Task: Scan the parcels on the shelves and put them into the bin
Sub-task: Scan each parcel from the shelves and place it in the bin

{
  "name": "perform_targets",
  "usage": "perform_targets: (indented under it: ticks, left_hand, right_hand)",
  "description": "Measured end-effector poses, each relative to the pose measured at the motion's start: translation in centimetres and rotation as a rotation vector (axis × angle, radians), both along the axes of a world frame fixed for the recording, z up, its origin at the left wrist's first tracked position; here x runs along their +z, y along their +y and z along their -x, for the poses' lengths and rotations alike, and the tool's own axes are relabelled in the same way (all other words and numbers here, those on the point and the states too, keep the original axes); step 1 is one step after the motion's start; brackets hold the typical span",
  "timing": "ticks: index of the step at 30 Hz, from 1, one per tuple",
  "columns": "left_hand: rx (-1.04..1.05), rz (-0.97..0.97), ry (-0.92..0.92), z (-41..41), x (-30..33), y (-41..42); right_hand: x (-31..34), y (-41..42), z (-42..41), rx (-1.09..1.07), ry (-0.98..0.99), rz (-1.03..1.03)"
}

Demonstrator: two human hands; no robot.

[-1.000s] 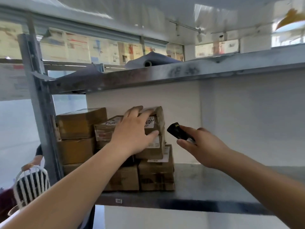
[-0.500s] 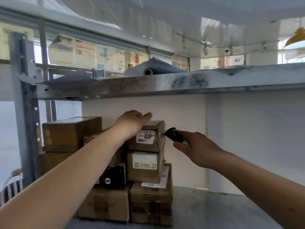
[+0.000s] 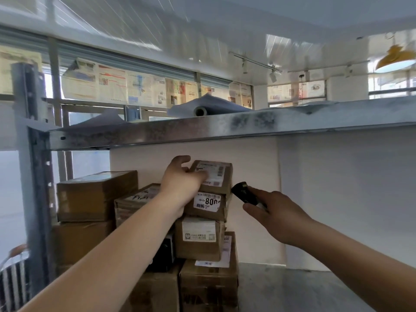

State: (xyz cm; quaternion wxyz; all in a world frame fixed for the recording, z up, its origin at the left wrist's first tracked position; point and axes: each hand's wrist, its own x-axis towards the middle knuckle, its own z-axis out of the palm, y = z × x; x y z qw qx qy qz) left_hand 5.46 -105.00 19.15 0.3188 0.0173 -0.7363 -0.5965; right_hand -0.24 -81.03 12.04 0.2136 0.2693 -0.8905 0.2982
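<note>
Brown cardboard parcels are stacked at the left of a metal shelf. My left hand grips the top parcel, a small brown box with white labels on its top and front, tilted toward me on the stack. Below it sits another labelled parcel, and a larger box is at the bottom. My right hand holds a small black scanner, its tip just right of the top parcel's front corner. The bin is not in view.
More boxes stand at the far left beside the grey upright post. The upper shelf beam runs overhead with a grey roll on it. A white wall backs the shelf; a striped chair back shows lower left.
My left hand has closed over the top parcel and tipped it forward so its top label shows. The view has risen and moved closer. The scanner hand stays just right of the stack.
</note>
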Motion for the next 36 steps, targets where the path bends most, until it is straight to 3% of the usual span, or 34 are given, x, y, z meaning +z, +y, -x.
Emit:
perform_targets:
  ticks: [4,6,11,19,24,27,30,36]
  left_hand:
    - [-0.052,-0.277,0.069,-1.4,-0.2,2.1]
    - [-0.130,-0.318,0.078,-2.7,-0.5,3.2]
    - [-0.316,-0.176,0.050,-5.6,-1.9,5.8]
    - [-0.471,-0.166,0.083,-9.9,-4.9,11.0]
    - [-0.422,0.027,0.181,-12.7,-8.2,14.5]
    - [-0.434,0.126,0.135,-14.2,-10.9,16.7]
    - [-0.454,0.107,0.065,-15.9,-13.8,19.0]
    - [-0.302,0.178,-0.053,-20.8,-19.7,24.3]
  right_hand:
    - [0.1,1.7,-2.7,-0.095,0.027,-0.004]
    - [-0.2,2.4,-4.2,-0.142,0.021,-0.016]
    - [-1.8,4.8,-7.7,-0.253,-0.034,0.003]
    - [-4.4,10.6,-13.5,-0.304,-0.065,-0.001]
    - [-6.7,14.8,-16.4,-0.264,-0.110,-0.032]
    - [-8.1,17.9,-17.9,-0.219,-0.161,-0.032]
    - [-9.2,21.4,-19.9,-0.165,-0.194,-0.086]
    - [-12.9,27.2,-23.3,-0.100,-0.260,-0.126]
